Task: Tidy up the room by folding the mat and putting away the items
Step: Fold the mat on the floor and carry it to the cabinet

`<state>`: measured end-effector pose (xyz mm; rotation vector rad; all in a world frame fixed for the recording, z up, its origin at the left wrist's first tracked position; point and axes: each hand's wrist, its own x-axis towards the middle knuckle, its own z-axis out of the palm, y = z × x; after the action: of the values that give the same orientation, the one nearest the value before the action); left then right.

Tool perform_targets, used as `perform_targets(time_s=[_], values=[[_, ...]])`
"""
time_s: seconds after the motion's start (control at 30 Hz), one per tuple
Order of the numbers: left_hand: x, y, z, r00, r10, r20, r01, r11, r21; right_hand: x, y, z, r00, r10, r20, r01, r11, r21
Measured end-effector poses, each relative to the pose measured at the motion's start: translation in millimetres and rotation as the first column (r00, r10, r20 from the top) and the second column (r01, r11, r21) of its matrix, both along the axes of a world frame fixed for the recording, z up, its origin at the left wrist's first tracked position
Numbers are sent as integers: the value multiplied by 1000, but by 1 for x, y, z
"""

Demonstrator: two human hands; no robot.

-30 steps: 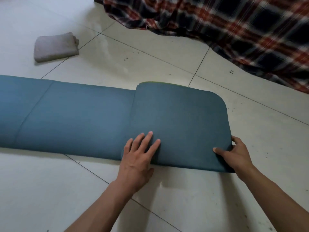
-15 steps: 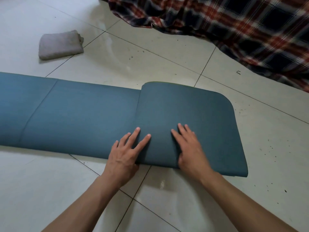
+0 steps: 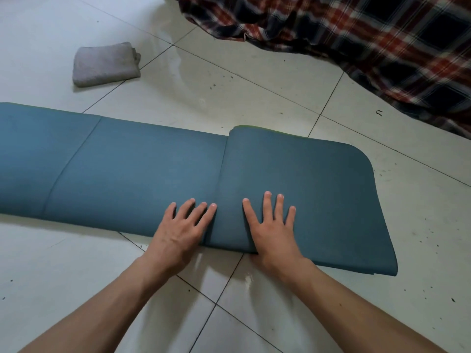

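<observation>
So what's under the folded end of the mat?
More of the mat lies beneath: edges of lower layers peek out at its near right corner. The right hand presses flat on top. The layer count and the floor directly underneath are covered.

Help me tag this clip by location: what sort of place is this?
Probably a room in a home, seen from near floor level. A pale tiled floor fills the view, a plaid blanket lies heaped on it, and a blue mat lies partly folded on the tiles.
</observation>
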<state>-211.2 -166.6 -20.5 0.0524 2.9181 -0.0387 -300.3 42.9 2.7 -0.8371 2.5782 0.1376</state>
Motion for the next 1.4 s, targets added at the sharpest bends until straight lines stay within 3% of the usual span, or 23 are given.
perform_targets(time_s=[0.13, 0.27, 0.5, 0.6, 0.7, 0.83, 0.9, 0.97, 1.07, 1.13, 1.23, 1.4], values=[[5, 8, 0, 987, 151, -48, -151, 988, -7, 7, -11, 4, 999, -37, -33, 37, 999, -2], [-2, 11, 11, 925, 300, -234, -253, 944, 212, 12, -18, 10, 985, -141, -96, 132, 987, -95], [-15, 11, 42, 812, 515, -274, -357, 810, 464, 2, -19, 27, 974, -205, -93, 165, 931, -325], [-26, 25, 61, 728, 601, -330, -318, 723, 614, -5, -21, 42, 959, -279, 39, 258, 816, -517], [-41, 47, 84, 634, 718, -285, -248, 539, 805, -12, -28, 60, 921, -361, 149, 346, 576, -741], [-50, 70, 106, 703, 691, -167, -86, 316, 945, -11, -41, 82, 865, -378, 331, 441, 257, -860], [-51, 71, 115, 742, 658, -129, -28, 223, 974, -13, -47, 89, 857, -340, 386, 468, 203, -860], [-54, 65, 117, 767, 632, -108, 13, 153, 988, -22, -49, 98, 858, -267, 438, 503, 273, -820], [-55, 53, 110, 790, 600, -125, 30, 166, 986, -46, -41, 122, 751, -88, 654, 641, 334, -691], [-54, 52, 103, 813, 560, -161, 44, 217, 975, -61, -40, 146, 666, -57, 744, 707, 369, -604], [-55, 60, 102, 824, 526, -209, 42, 311, 949, -72, -49, 167, 650, -195, 735, 730, 431, -531], [-56, 60, 93, 825, 506, -251, 7, 436, 900, -56, -67, 166, 713, -378, 590, 699, 438, -565]])
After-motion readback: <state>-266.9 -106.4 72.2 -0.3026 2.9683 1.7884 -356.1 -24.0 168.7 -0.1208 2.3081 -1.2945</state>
